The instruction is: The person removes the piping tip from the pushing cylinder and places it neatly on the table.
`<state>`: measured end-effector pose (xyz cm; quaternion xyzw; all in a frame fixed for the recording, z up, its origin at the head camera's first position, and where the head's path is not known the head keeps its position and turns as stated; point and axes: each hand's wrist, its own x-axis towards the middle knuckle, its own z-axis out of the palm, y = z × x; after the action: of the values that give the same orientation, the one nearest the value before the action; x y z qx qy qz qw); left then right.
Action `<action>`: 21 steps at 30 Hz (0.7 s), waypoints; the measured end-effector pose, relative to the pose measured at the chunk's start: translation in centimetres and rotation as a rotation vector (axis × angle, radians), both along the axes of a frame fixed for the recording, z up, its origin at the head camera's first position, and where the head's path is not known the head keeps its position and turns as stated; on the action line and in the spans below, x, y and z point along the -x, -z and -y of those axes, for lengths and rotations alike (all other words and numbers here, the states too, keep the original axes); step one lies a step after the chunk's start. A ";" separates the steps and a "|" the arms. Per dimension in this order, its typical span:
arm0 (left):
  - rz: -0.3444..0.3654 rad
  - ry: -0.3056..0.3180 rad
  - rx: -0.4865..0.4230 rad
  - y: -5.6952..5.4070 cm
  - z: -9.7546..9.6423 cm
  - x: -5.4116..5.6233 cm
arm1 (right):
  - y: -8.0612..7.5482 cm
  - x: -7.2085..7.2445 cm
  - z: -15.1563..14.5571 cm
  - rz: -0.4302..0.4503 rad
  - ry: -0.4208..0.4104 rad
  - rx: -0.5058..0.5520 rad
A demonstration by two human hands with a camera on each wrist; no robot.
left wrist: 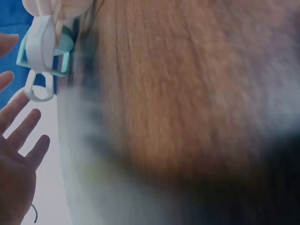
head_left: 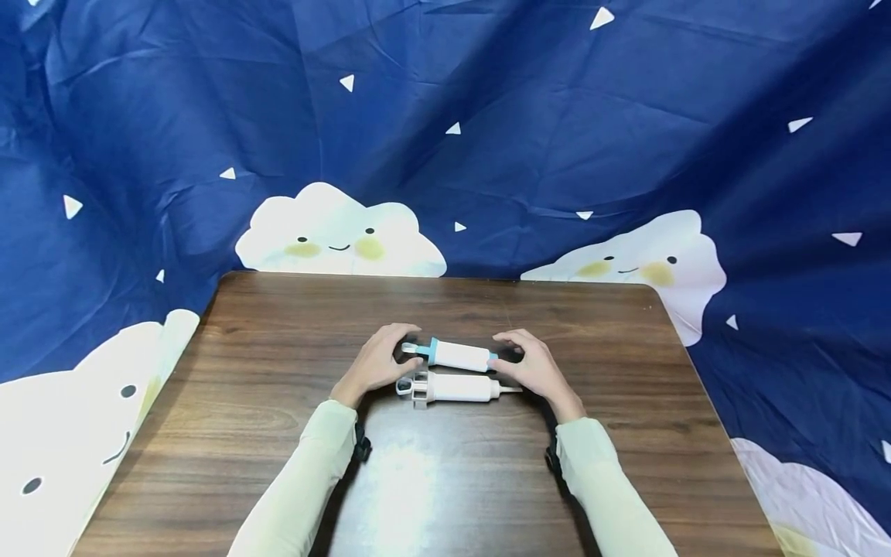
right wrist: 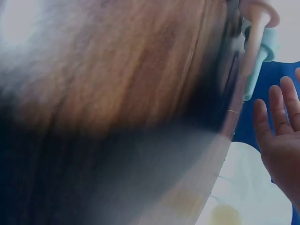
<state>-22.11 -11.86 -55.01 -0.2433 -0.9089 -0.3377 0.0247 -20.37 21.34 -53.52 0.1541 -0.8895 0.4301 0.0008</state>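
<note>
Two white-barrelled syringes lie side by side on the wooden table in the head view. The farther one, a blue-trimmed syringe [head_left: 462, 356], has a blue collar and a ring-ended plunger. Nearer to me is a white syringe [head_left: 459, 387] with a ring handle at left and a thin nozzle at right. My left hand [head_left: 376, 360] curves around the plunger ends, fingers spread and gripping nothing. At the nozzle ends, my right hand [head_left: 532, 363] has its thumb close to the blue tip; contact is unclear. Relaxed, spread fingers [right wrist: 276, 105] show in the right wrist view.
The brown wooden table [head_left: 244, 371] has rounded far corners. A blue curtain [head_left: 487, 93] with white clouds and triangles hangs behind it and down the sides. Light glares off the tabletop between the forearms.
</note>
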 end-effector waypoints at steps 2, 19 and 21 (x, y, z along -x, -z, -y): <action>0.016 0.006 -0.008 0.1 -0.3 0.2 | 0.2 0.3 0.0 0.016 -0.010 -0.003; 0.170 0.008 -0.015 1.1 -2.0 0.8 | 1.4 1.1 0.4 0.110 -0.055 -0.073; 0.163 0.024 -0.011 1.2 -2.4 1.0 | 1.4 1.1 0.4 0.130 -0.052 -0.087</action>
<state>-23.14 -9.49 -56.26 -0.2255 -0.9031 -0.3618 -0.0520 -21.48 20.91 -54.95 0.1488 -0.9013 0.3998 -0.0747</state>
